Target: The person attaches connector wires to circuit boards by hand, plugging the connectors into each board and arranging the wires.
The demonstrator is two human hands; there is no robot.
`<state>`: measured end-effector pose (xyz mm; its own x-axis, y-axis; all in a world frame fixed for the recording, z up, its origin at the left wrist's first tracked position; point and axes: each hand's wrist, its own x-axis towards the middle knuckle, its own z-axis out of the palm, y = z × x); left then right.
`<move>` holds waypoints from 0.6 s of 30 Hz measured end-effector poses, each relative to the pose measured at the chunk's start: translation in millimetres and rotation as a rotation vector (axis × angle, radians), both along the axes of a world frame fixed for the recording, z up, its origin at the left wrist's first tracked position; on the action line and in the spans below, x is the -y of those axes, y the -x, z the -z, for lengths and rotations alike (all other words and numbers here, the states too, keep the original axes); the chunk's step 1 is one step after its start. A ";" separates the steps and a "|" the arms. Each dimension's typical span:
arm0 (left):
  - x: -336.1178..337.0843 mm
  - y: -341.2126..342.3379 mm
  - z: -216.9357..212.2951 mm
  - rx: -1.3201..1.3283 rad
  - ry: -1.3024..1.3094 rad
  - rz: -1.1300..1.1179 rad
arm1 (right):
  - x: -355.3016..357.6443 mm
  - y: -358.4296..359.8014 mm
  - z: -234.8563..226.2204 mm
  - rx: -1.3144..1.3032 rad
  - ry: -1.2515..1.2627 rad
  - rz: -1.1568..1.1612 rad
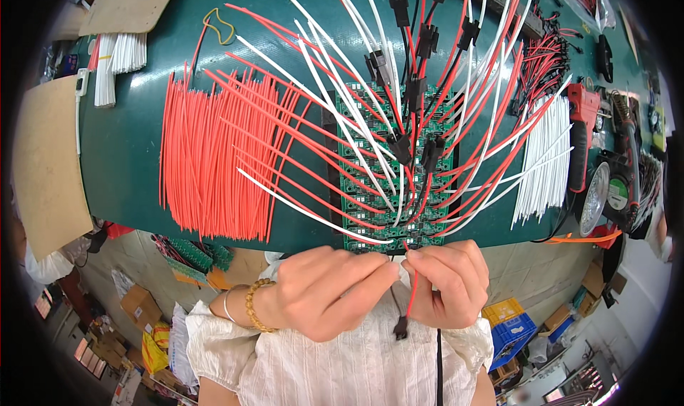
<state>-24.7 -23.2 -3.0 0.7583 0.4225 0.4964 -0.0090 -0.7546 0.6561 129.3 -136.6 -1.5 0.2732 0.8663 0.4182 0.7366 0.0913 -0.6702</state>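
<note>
A green circuit board panel (353,185) lies on the table, with red and white wires fanning out from both sides. Along its middle stand black plug connectors (432,153) on red and black leads. At the panel's near edge my left hand (331,292) is closed, its fingertips pinching the black wire of a two-wire connector lead (401,326). Close beside it, my right hand (450,281) is closed too, with thumb and fingers on that lead's red wire. The black plug hangs below the fingertips, in front of the white top. The wire ends at the board are partly hidden by the fingers.
A wide bundle of red wires (214,160) lies left of the panel, and white wires (543,160) lie right. More connector leads (545,64) are heaped at the back right. A red-handled tool (583,121) and a solder reel (618,192) sit at the right edge.
</note>
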 end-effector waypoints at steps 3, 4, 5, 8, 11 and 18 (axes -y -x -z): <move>0.9 -8.6 -6.7 -0.066 0.106 -0.089 | 1.9 3.6 -3.0 -0.067 0.051 0.042; 0.1 -10.4 -7.2 -0.064 0.103 -0.089 | 2.5 4.9 -3.8 -0.136 0.092 0.094; -1.2 -11.9 -7.8 -0.083 0.065 -0.118 | 2.0 3.9 -4.6 -0.135 0.088 0.093; -2.6 -8.4 -9.8 -0.084 0.054 -0.157 | -0.6 -1.3 -5.0 -0.126 0.116 0.064; -7.4 10.4 -12.2 -0.102 0.063 -0.244 | -1.6 -3.3 -5.1 -0.110 0.072 0.020; -3.5 12.2 -17.9 -0.517 -0.071 -0.434 | -2.6 -4.2 -8.5 -0.087 0.024 0.055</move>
<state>-36.9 -19.7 14.9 0.6747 0.7220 0.1532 0.6062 -0.6604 0.4432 133.5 -134.0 7.0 0.3551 0.8584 0.3702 0.6790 0.0353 -0.7333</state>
